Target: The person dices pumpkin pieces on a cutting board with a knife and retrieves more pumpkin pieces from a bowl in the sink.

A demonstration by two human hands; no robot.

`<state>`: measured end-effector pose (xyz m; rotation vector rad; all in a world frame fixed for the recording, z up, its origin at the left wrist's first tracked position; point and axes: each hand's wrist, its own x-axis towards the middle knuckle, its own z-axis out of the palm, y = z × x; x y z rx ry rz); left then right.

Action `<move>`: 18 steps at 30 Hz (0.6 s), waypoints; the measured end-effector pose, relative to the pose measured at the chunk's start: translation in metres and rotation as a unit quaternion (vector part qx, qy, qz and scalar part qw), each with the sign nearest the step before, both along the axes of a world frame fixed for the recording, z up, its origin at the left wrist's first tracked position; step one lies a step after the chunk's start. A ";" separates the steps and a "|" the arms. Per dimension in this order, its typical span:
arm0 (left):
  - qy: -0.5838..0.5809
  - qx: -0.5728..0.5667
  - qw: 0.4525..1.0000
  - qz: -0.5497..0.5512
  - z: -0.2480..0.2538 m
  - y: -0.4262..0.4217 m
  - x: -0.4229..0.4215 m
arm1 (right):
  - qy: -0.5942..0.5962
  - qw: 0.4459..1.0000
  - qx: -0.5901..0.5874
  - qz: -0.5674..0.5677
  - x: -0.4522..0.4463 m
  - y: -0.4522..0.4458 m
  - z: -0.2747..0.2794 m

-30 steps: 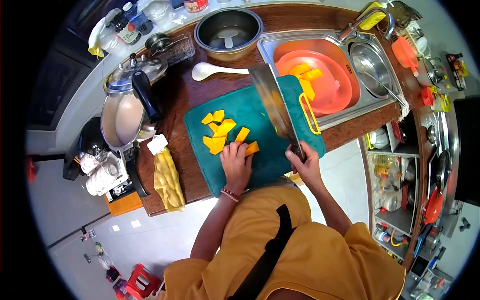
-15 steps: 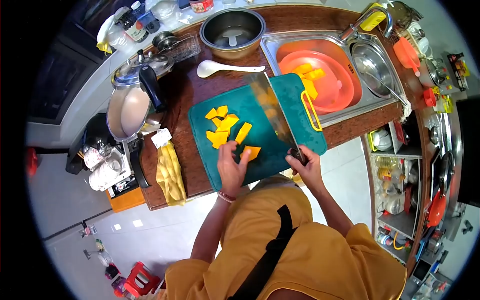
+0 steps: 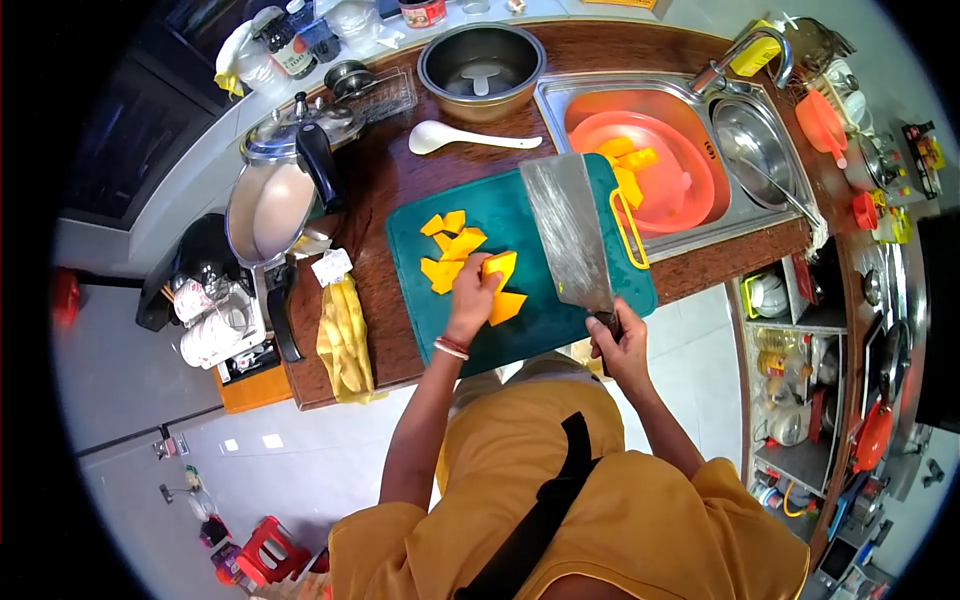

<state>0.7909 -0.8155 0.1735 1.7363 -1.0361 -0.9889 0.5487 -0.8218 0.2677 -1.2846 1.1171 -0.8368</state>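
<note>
Pinched closely between thumb and fingers, an orange chunk (image 3: pixel 499 265) is in the left hand (image 3: pixel 472 300), whose hold has just shifted onto this piece, so it is now separately controlled. Several cut pieces (image 3: pixel 462 243) lie to its left on the green cutting board (image 3: pixel 540 325), and a loose piece (image 3: pixel 507 307) sits just beside the hand. Further right, the cleaver (image 3: pixel 568 235) has turned its broad face upward, apart from the held chunk; the right hand (image 3: pixel 628 350) is wrapped around its handle. Beyond, more chunks (image 3: pixel 628 185) rest in the red basin (image 3: pixel 668 202).
</note>
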 end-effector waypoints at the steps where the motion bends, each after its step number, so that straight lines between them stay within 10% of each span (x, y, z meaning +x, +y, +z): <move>1: 0.156 0.053 0.986 0.005 0.008 0.002 0.006 | 0.012 1.000 0.004 0.003 -0.001 0.003 -0.001; 5: 0.374 -0.005 0.925 0.066 0.053 0.050 0.030 | 0.027 0.999 0.009 0.035 -0.003 0.008 -0.005; 13: 0.047 0.059 0.995 -0.063 0.028 0.089 0.049 | 0.063 0.993 0.058 0.075 0.013 0.007 -0.011; 18: -0.238 0.025 0.967 0.090 0.055 0.058 0.038 | 0.019 0.996 0.086 0.028 0.021 -0.004 -0.002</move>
